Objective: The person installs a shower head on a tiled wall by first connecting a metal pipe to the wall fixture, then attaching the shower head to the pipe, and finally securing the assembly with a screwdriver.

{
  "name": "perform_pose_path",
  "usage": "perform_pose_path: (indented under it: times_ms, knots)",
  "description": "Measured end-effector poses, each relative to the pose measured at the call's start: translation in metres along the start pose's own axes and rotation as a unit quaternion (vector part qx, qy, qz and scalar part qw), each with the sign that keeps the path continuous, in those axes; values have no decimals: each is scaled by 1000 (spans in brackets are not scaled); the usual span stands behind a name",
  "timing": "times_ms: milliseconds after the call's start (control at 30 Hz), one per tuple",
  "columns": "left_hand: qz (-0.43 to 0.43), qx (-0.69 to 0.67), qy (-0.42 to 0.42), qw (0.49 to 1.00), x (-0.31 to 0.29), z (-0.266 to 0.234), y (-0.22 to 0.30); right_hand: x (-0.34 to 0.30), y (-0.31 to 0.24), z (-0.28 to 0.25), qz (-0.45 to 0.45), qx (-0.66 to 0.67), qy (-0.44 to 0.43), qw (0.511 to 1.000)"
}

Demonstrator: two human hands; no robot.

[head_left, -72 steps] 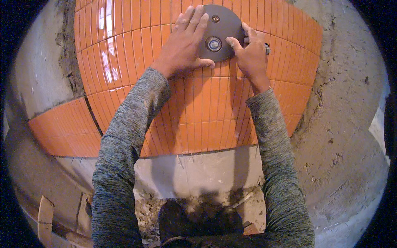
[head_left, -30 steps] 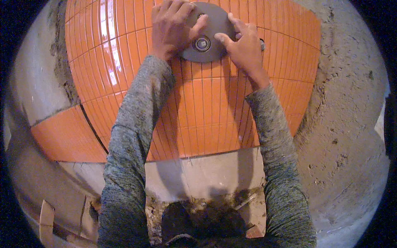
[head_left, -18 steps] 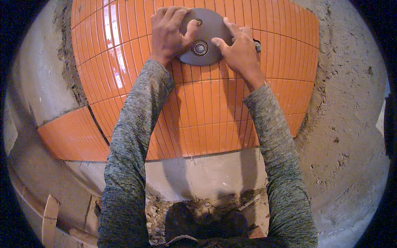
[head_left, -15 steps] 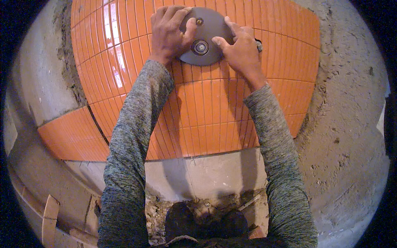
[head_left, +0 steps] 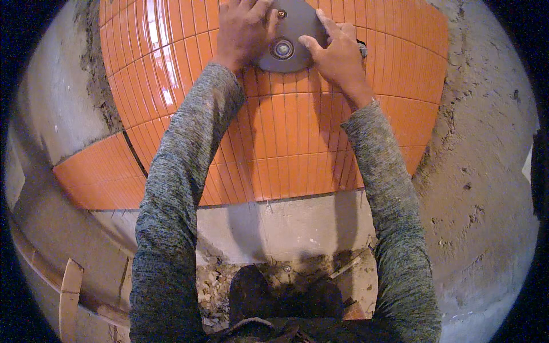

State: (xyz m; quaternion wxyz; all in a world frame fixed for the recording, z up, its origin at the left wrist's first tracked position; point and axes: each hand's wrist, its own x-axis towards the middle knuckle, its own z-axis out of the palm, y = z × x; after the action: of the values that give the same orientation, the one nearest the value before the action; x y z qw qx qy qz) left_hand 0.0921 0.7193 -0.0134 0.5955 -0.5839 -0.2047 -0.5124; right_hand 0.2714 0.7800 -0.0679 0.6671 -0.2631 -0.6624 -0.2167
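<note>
A grey, round, disc-shaped tool [head_left: 300,34] lies against the orange tiles [head_left: 280,123] at the top of the view. Its face carries a ringed round fitting and a small brass-coloured one above. My left hand [head_left: 243,34] grips its left side, with the thumb on the face and part of the fingers near the picture's edge. Round its right edge sits my right hand [head_left: 340,57], thumb on the face and fingers along the rim. Beyond the right hand a small dark and silver part [head_left: 362,48] sticks out. The tool's underside is hidden.
Rough grey mortar [head_left: 474,171] borders the tiles on the right, and a smoother grey surface [head_left: 51,97] on the left. Below the tiles runs a pale concrete strip [head_left: 286,228]. Rubble [head_left: 214,286] lies near my feet. A narrow wooden piece [head_left: 70,294] stands lower left.
Tiles, tool and both hands appear higher in the picture, mostly from the view shifting. Both hands keep their hold on the tool.
</note>
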Motion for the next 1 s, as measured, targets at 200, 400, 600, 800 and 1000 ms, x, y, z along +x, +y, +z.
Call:
perform_pose_path:
  times_ms: [200, 400, 600, 800, 1000]
  knots:
    - [11, 7, 7, 1000, -3, 10, -5, 21, -12, -5, -20, 153, 197, 968]
    - [-1, 21, 20, 1000, -10, 9, -8, 38, -61, 16, 75, 354, 263, 895]
    - [-23, 22, 40, 999, -8, 11, 7, 41, -42, 46, -26, 308, 297, 903]
    - [-3, 27, 39, 999, -13, 17, -8, 35, -28, 57, 75, 432, 174, 882]
    - [-32, -36, 26, 999, -10, 9, -5, 20, -22, 42, 106, 419, 152, 889]
